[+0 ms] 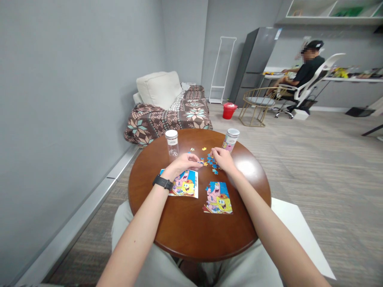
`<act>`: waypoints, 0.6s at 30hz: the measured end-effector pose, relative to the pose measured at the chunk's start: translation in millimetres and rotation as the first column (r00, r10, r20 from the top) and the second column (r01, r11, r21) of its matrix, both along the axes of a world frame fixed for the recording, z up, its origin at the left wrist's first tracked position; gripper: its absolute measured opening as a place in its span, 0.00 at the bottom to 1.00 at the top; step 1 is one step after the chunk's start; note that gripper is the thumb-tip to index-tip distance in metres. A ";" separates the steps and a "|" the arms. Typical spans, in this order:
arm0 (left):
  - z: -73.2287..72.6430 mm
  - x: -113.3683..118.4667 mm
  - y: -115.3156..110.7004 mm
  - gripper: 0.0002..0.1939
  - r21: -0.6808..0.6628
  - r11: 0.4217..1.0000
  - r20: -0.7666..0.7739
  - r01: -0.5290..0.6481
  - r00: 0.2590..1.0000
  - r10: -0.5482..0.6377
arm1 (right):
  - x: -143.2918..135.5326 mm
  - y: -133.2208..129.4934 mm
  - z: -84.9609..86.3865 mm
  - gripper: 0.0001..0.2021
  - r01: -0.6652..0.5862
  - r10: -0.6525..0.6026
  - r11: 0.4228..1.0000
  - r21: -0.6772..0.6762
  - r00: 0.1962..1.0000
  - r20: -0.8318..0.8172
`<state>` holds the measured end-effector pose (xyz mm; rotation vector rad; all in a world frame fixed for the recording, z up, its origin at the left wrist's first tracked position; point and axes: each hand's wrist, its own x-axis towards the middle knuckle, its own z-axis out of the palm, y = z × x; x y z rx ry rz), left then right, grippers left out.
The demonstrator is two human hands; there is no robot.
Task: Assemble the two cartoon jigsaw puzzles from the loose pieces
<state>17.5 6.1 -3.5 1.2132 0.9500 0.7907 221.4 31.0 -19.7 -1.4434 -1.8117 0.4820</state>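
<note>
Loose puzzle pieces (215, 171) in blue and yellow lie scattered on the round brown table (191, 235). My left hand (186, 162), with a black watch at its wrist, pinches a small puzzle piece (200, 162) at the left edge of the pile. At the pile's far side, my right hand (223, 158) has its fingers bent down among the pieces; what they hold, if anything, is hidden. A printed cartoon picture (188, 186) lies partly under my left wrist. Nearer me, to its right, is a partly joined puzzle (220, 199) with uneven left edges.
An empty clear jar (172, 145) with a white lid stands back left, and a labelled jar (231, 139) back right behind my right hand. Beyond are a covered sofa (170, 115), a red bin (229, 111), a gold-framed chair (259, 101) and a seated person (309, 71).
</note>
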 end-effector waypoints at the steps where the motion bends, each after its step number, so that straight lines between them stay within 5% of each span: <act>1: -0.6 0.0 0.3 0.14 -0.011 1.000 0.010 0.002 1.000 -0.001 | -0.1 -0.1 0.3 0.19 0.003 -0.003 1.000 0.007 1.000 -0.002; 12: -0.9 0.4 0.9 0.14 -0.046 0.999 0.079 0.022 0.997 -0.018 | -0.1 1.0 -0.2 0.19 0.008 -0.008 1.000 0.011 1.000 0.003; 18: 0.4 -0.8 -0.5 0.14 0.022 1.000 -0.052 -0.022 0.998 0.024 | 1.0 1.6 -1.5 0.18 -0.004 0.004 1.000 -0.006 1.000 -0.011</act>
